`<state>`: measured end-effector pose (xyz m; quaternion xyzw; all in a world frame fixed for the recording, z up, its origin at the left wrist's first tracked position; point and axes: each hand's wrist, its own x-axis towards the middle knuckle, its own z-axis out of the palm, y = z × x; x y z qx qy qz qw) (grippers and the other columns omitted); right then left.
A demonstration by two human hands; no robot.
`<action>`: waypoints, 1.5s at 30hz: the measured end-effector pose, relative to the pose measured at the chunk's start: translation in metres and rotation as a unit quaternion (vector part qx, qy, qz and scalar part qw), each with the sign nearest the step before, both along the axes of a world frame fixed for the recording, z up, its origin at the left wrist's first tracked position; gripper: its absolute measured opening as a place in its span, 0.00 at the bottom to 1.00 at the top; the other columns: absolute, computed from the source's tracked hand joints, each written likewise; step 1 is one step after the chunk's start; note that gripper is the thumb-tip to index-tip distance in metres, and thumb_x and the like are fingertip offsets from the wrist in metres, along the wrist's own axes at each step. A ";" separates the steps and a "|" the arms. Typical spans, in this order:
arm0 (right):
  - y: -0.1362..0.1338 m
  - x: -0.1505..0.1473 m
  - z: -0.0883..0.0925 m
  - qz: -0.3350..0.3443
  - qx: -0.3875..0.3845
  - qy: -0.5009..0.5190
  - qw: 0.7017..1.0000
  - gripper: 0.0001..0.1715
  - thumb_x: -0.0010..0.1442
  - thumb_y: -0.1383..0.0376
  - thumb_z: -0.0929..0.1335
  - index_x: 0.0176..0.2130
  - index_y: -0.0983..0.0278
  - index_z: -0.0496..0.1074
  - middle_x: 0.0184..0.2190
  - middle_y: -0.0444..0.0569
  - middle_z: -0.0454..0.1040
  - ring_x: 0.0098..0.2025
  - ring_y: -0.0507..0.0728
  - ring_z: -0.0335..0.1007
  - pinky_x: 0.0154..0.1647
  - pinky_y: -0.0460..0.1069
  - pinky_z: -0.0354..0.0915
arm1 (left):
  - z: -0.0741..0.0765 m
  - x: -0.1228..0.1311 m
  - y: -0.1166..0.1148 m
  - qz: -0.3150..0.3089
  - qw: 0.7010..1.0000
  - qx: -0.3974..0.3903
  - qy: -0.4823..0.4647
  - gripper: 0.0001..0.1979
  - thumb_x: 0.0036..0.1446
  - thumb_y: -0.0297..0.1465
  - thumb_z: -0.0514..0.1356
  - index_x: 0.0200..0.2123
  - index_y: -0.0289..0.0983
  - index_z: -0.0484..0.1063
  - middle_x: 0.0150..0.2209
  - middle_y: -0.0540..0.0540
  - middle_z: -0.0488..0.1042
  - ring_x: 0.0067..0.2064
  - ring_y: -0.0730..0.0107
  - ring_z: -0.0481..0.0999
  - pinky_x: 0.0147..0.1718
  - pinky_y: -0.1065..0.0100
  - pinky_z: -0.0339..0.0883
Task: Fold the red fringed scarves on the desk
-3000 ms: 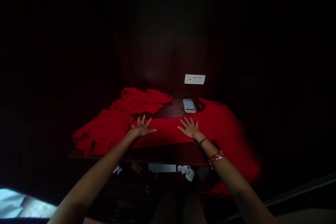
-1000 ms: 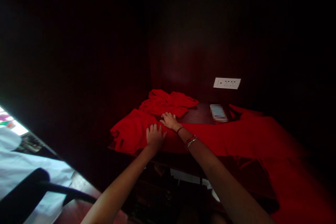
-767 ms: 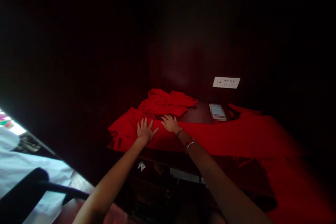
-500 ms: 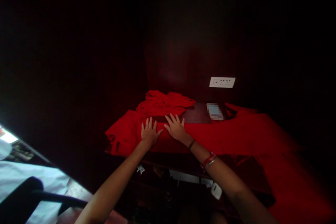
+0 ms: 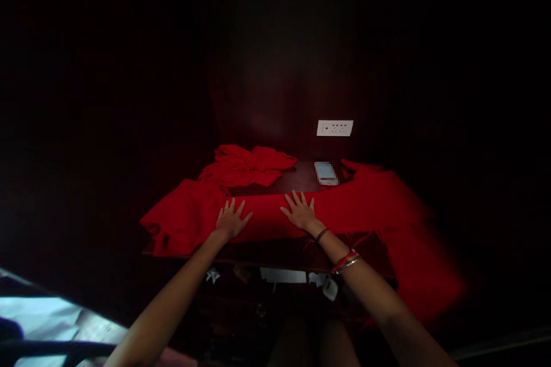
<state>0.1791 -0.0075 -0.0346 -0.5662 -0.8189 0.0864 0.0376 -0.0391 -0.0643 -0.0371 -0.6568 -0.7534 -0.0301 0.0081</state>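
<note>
A long strip of red cloth [image 5: 267,215] lies along a dark tabletop [image 5: 297,176], its right part hanging over the edge. My left hand [image 5: 231,221] lies flat on the cloth with its fingers spread, beside a bunched heap at the left end. Farther right, my right hand [image 5: 300,212] also rests palm down on the cloth, fingers apart, with bracelets on its wrist. Neither hand grips anything. Behind the strip sits a crumpled red cloth [image 5: 245,165].
A phone [image 5: 326,173] with a blurred screen lies at the back of the table. Above it, a white socket panel [image 5: 334,128] is set in the dark wall. Under the tabletop, a shelf holds paper scraps [image 5: 284,275] and a small white object [image 5: 330,288].
My hands have moved farther apart on the red cloth, and the strip's back edge now looks straighter. The whole scene has shifted left as the camera turned.
</note>
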 end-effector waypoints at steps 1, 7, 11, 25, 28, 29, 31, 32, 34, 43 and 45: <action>-0.003 0.005 0.001 -0.004 -0.008 -0.004 1.000 0.37 0.51 0.44 0.44 0.57 0.55 0.38 0.59 0.45 0.32 0.58 0.64 0.23 0.50 0.65 0.26 | 0.000 0.003 0.000 -0.003 1.000 0.012 0.006 0.30 0.52 0.47 0.40 0.55 0.39 0.48 0.58 0.41 0.42 0.57 0.53 0.40 0.50 0.54 0.41; -0.011 0.044 0.008 -0.041 0.035 0.015 0.998 0.37 0.51 0.44 0.42 0.57 0.54 0.35 0.59 0.43 0.29 0.58 0.63 0.21 0.51 0.65 0.28 | -0.003 0.016 0.004 -0.074 0.997 -0.017 -0.009 0.29 0.52 0.48 0.38 0.56 0.44 0.43 0.58 0.43 0.39 0.57 0.54 0.41 0.49 0.53 0.41; -0.013 0.069 0.007 -0.069 -0.043 -0.032 0.996 0.36 0.52 0.44 0.44 0.57 0.54 0.38 0.59 0.45 0.33 0.58 0.63 0.23 0.51 0.64 0.27 | -0.005 0.011 0.007 -0.064 0.997 -0.031 -0.015 0.29 0.52 0.48 0.38 0.56 0.44 0.41 0.58 0.43 0.39 0.57 0.54 0.40 0.49 0.52 0.41; -0.032 0.105 0.005 -0.075 0.064 -0.005 0.995 0.35 0.55 0.48 0.48 0.56 0.62 0.45 0.58 0.52 0.40 0.58 0.60 0.30 0.53 0.59 0.33 | -0.003 0.033 0.005 -0.106 0.994 -0.021 -0.022 0.27 0.52 0.46 0.42 0.54 0.47 0.48 0.58 0.46 0.44 0.57 0.52 0.41 0.49 0.50 0.41; -0.055 0.095 0.011 0.012 0.145 0.024 0.989 0.32 0.56 0.51 0.51 0.54 0.64 0.51 0.56 0.53 0.47 0.57 0.58 0.37 0.54 0.56 0.38 | -0.002 0.030 0.016 -0.112 0.993 -0.036 -0.031 0.29 0.51 0.47 0.41 0.55 0.44 0.47 0.58 0.43 0.40 0.57 0.51 0.40 0.48 0.50 0.41; -0.064 0.091 0.013 0.054 0.159 0.027 0.985 0.30 0.56 0.52 0.53 0.53 0.65 0.53 0.55 0.53 0.51 0.57 0.58 0.40 0.54 0.55 0.39 | 0.001 0.029 0.022 -0.122 0.991 -0.036 -0.033 0.29 0.52 0.47 0.40 0.55 0.42 0.47 0.58 0.42 0.39 0.57 0.52 0.39 0.49 0.50 0.41; -0.079 0.081 0.018 0.126 0.185 0.025 0.974 0.26 0.55 0.56 0.57 0.51 0.65 0.57 0.52 0.53 0.56 0.54 0.56 0.46 0.54 0.53 0.40 | 0.008 0.028 0.036 -0.149 0.988 -0.034 -0.034 0.29 0.52 0.46 0.40 0.55 0.40 0.49 0.58 0.41 0.40 0.57 0.53 0.38 0.49 0.53 0.41; -0.084 0.076 0.019 0.150 0.199 0.022 0.968 0.25 0.55 0.58 0.58 0.50 0.66 0.58 0.50 0.53 0.58 0.53 0.56 0.49 0.54 0.53 0.41 | 0.012 0.028 0.045 -0.163 0.985 -0.033 -0.035 0.28 0.52 0.45 0.40 0.55 0.39 0.50 0.58 0.41 0.41 0.57 0.54 0.38 0.50 0.54 0.42; -0.092 0.066 0.022 0.182 0.222 0.010 0.958 0.23 0.53 0.62 0.61 0.49 0.66 0.58 0.47 0.52 0.62 0.50 0.55 0.52 0.53 0.52 0.44 | 0.019 0.027 0.062 -0.189 0.980 -0.038 -0.050 0.28 0.52 0.43 0.42 0.54 0.36 0.52 0.57 0.39 0.45 0.57 0.56 0.41 0.50 0.58 0.42; -0.087 0.050 0.017 0.216 0.242 -0.092 0.941 0.13 0.54 0.72 0.59 0.41 0.67 0.63 0.36 0.51 0.68 0.38 0.55 0.60 0.38 0.49 0.56 | 0.028 0.034 0.108 -0.227 0.963 -0.068 -0.131 0.20 0.45 0.37 0.52 0.41 0.34 0.67 0.41 0.41 0.68 0.43 0.63 0.65 0.42 0.69 0.54; -0.086 0.049 0.016 0.196 0.241 -0.100 0.945 0.12 0.54 0.72 0.59 0.40 0.67 0.64 0.35 0.51 0.68 0.37 0.55 0.61 0.36 0.49 0.56 | 0.029 0.036 0.115 -0.224 0.958 -0.086 -0.158 0.16 0.42 0.36 0.53 0.34 0.35 0.69 0.34 0.45 0.71 0.36 0.66 0.68 0.35 0.71 0.58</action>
